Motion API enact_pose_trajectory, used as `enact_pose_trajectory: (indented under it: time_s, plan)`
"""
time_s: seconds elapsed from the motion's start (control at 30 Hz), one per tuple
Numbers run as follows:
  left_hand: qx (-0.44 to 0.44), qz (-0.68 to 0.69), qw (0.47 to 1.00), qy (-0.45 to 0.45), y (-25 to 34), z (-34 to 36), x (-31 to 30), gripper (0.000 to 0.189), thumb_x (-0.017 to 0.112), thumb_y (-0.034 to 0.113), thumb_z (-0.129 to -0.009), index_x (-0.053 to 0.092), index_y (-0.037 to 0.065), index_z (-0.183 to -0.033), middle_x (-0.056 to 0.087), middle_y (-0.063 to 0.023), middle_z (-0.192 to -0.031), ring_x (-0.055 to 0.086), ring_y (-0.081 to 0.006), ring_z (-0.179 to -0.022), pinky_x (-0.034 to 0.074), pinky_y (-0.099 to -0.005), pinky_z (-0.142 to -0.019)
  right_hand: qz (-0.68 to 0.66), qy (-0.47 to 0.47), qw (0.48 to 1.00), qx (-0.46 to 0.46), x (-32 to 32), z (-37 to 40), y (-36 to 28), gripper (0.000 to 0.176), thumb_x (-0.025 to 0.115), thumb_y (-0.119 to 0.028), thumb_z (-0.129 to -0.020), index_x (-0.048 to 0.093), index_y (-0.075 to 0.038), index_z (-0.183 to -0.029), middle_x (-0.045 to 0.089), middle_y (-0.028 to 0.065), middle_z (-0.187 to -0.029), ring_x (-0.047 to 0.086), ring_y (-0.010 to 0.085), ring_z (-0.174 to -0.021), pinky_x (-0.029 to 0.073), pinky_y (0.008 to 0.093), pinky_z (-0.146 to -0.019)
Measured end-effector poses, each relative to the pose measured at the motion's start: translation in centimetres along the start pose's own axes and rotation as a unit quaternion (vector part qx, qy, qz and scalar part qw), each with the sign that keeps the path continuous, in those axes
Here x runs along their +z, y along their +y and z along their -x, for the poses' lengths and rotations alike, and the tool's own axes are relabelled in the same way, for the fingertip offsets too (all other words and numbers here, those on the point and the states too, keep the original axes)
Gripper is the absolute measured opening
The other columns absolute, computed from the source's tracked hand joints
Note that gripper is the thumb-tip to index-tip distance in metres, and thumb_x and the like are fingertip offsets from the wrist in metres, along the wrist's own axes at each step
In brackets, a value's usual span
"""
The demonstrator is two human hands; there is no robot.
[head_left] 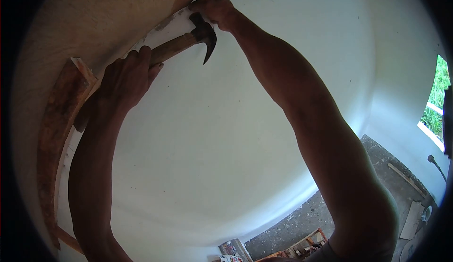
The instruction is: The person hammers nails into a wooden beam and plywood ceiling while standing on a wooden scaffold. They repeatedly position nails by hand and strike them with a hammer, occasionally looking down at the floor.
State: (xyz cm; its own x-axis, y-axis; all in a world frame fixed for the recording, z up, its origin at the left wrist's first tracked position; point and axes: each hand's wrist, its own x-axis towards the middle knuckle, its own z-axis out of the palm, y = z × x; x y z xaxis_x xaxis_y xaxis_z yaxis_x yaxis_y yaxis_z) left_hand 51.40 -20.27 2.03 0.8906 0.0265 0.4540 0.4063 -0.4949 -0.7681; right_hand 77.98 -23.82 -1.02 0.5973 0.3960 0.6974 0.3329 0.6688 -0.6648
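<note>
My left hand (pixel 128 80) is wrapped around the wooden handle of a claw hammer (pixel 204 32). The hammer is raised, its curved claw pointing down and its striking face close to my right hand. High up, where the white wall (pixel 212 130) meets the wood-coloured panel overhead (pixel 118 19), my right hand (pixel 215 11) has its fingers closed against the edge. Whatever those fingers may pinch is hidden or too small to make out.
A reddish-brown wooden frame piece (pixel 63 106) stands at the left, beside my left forearm. Down on the grey floor (pixel 302 215) are a wooden crate (pixel 309 243) with scraps and a loose strip of wood (pixel 406 179). A window opening (pixel 435 106) is at the right.
</note>
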Motion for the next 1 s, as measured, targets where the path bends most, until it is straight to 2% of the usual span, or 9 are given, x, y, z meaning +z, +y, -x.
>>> enact_pose_trajectory:
  time_s: [0.27, 0.4, 0.47, 0.6, 0.8, 0.9, 0.93, 0.97, 1.0]
  plan:
    - [-0.01, -0.004, 1.0, 0.024, -0.4, 0.1, -0.1, 0.03, 0.056, 0.029, -0.09, 0.047, 0.001, -0.093, 0.06, -0.0195, -0.076, 0.064, -0.0342, -0.068, 0.052, -0.0429, -0.057, -0.011, 0.019, 0.999, 0.029, 0.2, 0.0, -0.7, 0.029, 0.076, -0.02, -0.069, 0.069, -0.006, -0.094, 0.064, 0.0037, -0.088, 0.052, 0.0134, -0.071, 0.04, 0.0286, -0.058]
    - [0.004, -0.014, 1.0, -0.017, 0.0, 0.1, -0.7, 0.03, 0.054, 0.03, -0.091, 0.048, 0.001, -0.093, 0.06, -0.0195, -0.077, 0.065, -0.0344, -0.068, 0.053, -0.0424, -0.056, 0.013, 0.005, 0.998, 0.056, -0.4, -0.9, -0.3, 0.03, 0.076, -0.019, -0.07, 0.068, -0.004, -0.095, 0.063, 0.0036, -0.085, 0.051, 0.0113, -0.067, 0.04, 0.0276, -0.056]
    - [0.029, -0.036, 0.999, -0.023, 0.3, 0.4, -0.9, 0.03, 0.054, 0.031, -0.091, 0.048, 0.001, -0.094, 0.06, -0.0196, -0.077, 0.065, -0.0342, -0.067, 0.054, -0.0422, -0.056, 0.022, 0.017, 0.998, 0.049, -0.2, -1.1, -0.4, 0.029, 0.075, -0.019, -0.071, 0.067, -0.004, -0.094, 0.061, 0.0035, -0.083, 0.05, 0.0114, -0.065, 0.04, 0.0279, -0.056]
    - [0.0, -0.02, 1.0, 0.011, 0.2, -0.2, -0.2, 0.032, 0.054, 0.033, -0.091, 0.047, 0.002, -0.095, 0.059, -0.0191, -0.075, 0.065, -0.0336, -0.065, 0.054, -0.0424, -0.056, -0.034, 0.016, 0.999, 0.022, 0.2, -0.4, -0.5, 0.029, 0.076, -0.018, -0.07, 0.066, -0.004, -0.093, 0.059, 0.0026, -0.08, 0.048, 0.0112, -0.063, 0.04, 0.0282, -0.055]
    - [0.013, -0.013, 1.0, -0.006, 1.4, 0.4, 0.0, 0.031, 0.053, 0.033, -0.091, 0.045, 0.003, -0.094, 0.059, -0.0186, -0.074, 0.064, -0.0341, -0.065, 0.053, -0.0437, -0.057, 0.029, -0.023, 0.998, 0.055, -0.8, -0.2, -0.8, 0.03, 0.072, -0.017, -0.073, 0.066, -0.004, -0.099, 0.062, 0.0028, -0.086, 0.055, 0.0139, -0.074, 0.044, 0.0275, -0.062]
    - [-0.017, 0.013, 1.0, -0.011, 0.4, 0.2, 1.4, 0.03, 0.054, 0.032, -0.091, 0.044, 0.003, -0.094, 0.06, -0.0196, -0.074, 0.064, -0.0347, -0.066, 0.053, -0.0444, -0.058, 0.039, -0.03, 0.999, -0.021, -0.9, 0.7, 0.3, 0.027, 0.068, -0.018, -0.076, 0.067, -0.006, -0.1, 0.062, 0.0025, -0.088, 0.056, 0.014, -0.077, 0.044, 0.0258, -0.065]
    - [-0.024, 0.02, 0.999, -0.012, -0.1, 0.1, 1.8, 0.03, 0.054, 0.031, -0.091, 0.044, 0.003, -0.094, 0.06, -0.02, -0.075, 0.064, -0.035, -0.067, 0.053, -0.0447, -0.058, 0.165, -0.022, 0.972, -0.164, -1.2, -0.4, 1.9, 0.021, 0.067, -0.018, -0.076, 0.067, -0.006, -0.094, 0.063, 0.0036, -0.084, 0.056, 0.0156, -0.074, 0.045, 0.0279, -0.065]
    - [-0.032, 0.027, 0.999, -0.013, -0.4, 0.1, 2.0, 0.03, 0.054, 0.031, -0.091, 0.044, 0.003, -0.094, 0.06, -0.0204, -0.075, 0.064, -0.0354, -0.067, 0.053, -0.045, -0.058, 0.285, -0.013, 0.91, -0.302, -1.6, -1.8, 3.3, 0.017, 0.066, -0.018, -0.075, 0.067, -0.007, -0.087, 0.063, 0.0047, -0.08, 0.057, 0.0172, -0.071, 0.046, 0.0301, -0.065]
    - [-0.035, 0.04, 0.998, -0.015, -0.5, 0.2, 2.3, 0.03, 0.054, 0.031, -0.091, 0.043, 0.003, -0.094, 0.061, -0.0207, -0.075, 0.064, -0.0359, -0.068, 0.052, -0.0452, -0.059, 0.394, -0.004, 0.813, -0.429, -1.5, -2.0, 3.2, 0.013, 0.065, -0.019, -0.074, 0.067, -0.008, -0.081, 0.064, 0.0057, -0.076, 0.057, 0.0188, -0.068, 0.047, 0.0323, -0.064]
